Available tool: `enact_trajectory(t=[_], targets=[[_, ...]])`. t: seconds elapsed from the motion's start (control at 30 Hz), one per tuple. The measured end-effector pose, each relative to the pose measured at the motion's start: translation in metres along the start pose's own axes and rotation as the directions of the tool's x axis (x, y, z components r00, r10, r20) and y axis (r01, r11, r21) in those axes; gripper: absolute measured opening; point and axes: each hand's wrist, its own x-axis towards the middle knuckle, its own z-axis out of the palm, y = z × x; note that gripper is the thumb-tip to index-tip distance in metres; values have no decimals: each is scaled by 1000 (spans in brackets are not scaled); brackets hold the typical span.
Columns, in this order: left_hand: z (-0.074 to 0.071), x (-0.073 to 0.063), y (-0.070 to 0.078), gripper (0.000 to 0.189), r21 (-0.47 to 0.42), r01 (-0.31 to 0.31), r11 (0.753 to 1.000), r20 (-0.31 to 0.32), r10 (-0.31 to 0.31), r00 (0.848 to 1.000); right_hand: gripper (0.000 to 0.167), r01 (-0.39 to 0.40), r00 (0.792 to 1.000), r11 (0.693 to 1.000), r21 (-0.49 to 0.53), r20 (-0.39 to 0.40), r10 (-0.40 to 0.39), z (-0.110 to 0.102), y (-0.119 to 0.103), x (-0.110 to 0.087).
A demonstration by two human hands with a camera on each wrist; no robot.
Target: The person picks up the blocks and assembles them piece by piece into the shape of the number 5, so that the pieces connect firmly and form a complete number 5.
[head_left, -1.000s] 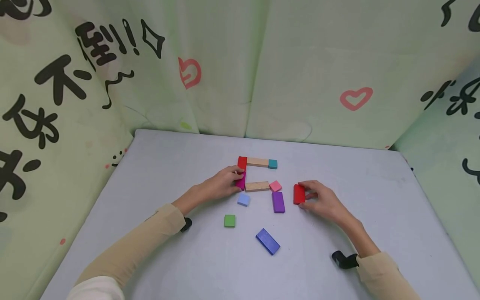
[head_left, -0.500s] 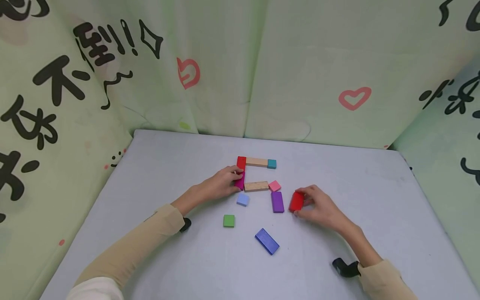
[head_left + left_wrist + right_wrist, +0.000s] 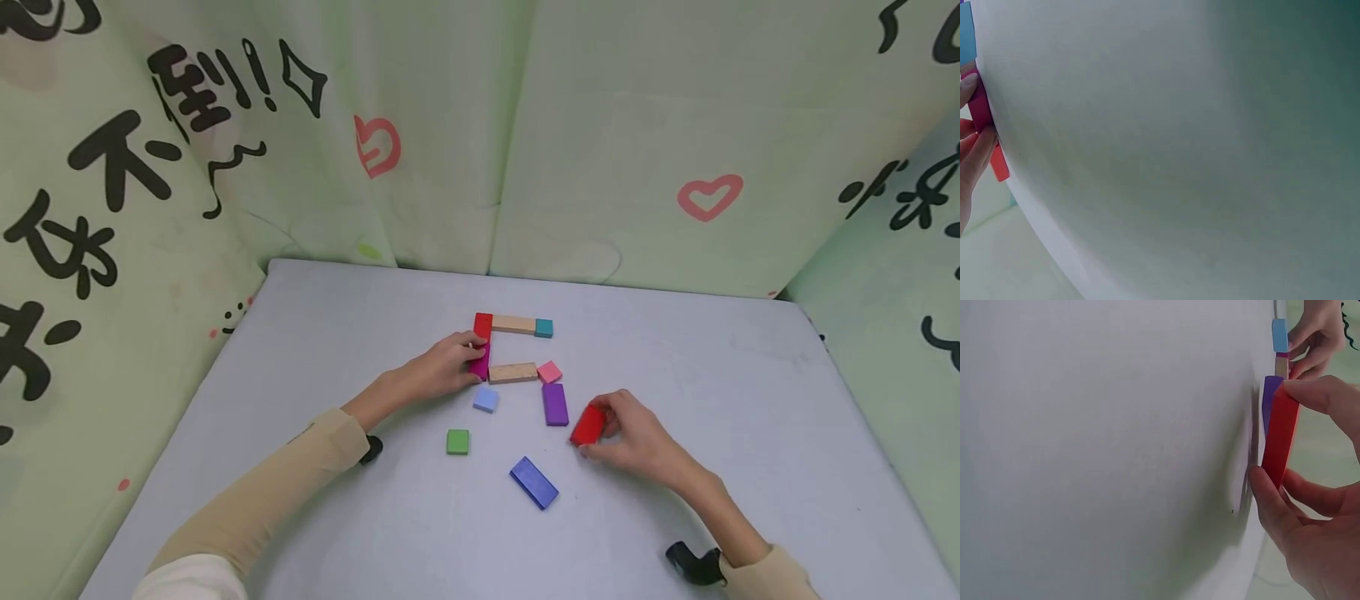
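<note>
Layout was partly built. Placed so far: small red block (image 3: 483,325), long wood block (image 3: 514,324) and teal block (image 3: 543,327) in a top row; magenta block (image 3: 480,361) under the red one; second wood block (image 3: 513,372) and pink block (image 3: 550,372) as a middle row; purple block (image 3: 555,404) running down from the pink.

Loose on the surface (image 3: 315,350): light-blue block (image 3: 486,400), green block (image 3: 458,442), dark-blue block (image 3: 535,482).

Left hand (image 3: 442,367) had its grip pinched on the magenta block, steadying it. Right hand (image 3: 633,437) was grasping the red block (image 3: 588,425) between thumb and fingers, tilted, just right of the purple block's lower end and not set down.

Versus 1.0 s earlier: the red block moved down and left, from level with the purple block's top to near its bottom. Left hand was unchanged.
</note>
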Motion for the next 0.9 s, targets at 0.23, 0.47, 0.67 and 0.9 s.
enact_trajectory(t=[0.23,0.47,0.67,0.9], targets=[[-1,0,0,49,1,7,1000,-2,-7,1000,62,-33,998,999,-36,46,35,5,-7,-6],[0,1,1,49,-2,-3,1000,-1,3,1000,73,-6,995,1000,-26,98,9,-1,2,-4],[0,0,1,50,-3,4,1000,2,-4,1000,66,98,986,993,58,132,-105,-9,20,1],[-1,0,1,49,-10,9,1000,6,-9,1000,46,179,972,975,130,132,-196,-8,34,6]])
